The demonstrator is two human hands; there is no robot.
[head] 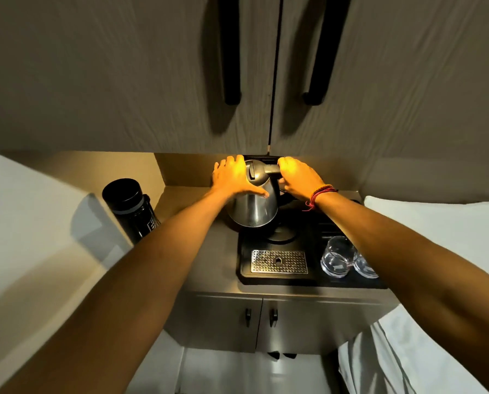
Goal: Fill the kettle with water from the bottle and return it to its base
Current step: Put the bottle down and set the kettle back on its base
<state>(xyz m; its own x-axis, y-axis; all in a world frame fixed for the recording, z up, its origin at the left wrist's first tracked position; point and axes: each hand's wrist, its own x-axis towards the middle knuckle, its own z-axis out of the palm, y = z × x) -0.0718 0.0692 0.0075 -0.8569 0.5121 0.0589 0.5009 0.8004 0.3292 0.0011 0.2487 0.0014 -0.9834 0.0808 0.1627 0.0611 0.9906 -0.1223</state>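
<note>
A steel kettle (254, 207) with a dark lid and handle is tilted just above its round black base (281, 236) on the black tray. My right hand (295, 176) is closed around the kettle's handle. My left hand (236, 176) lies flat against the kettle's left side, fingers spread, thumb across the steel body. A black bottle (131, 207) with its cap on stands to the left on the counter, apart from both hands.
The black tray (244, 275) holds a perforated metal drip grate (278, 261) and two clear glasses (338, 257) at its right. Upper cabinet doors with long black handles (231, 52) hang close above. White bedding (436, 223) lies to the right.
</note>
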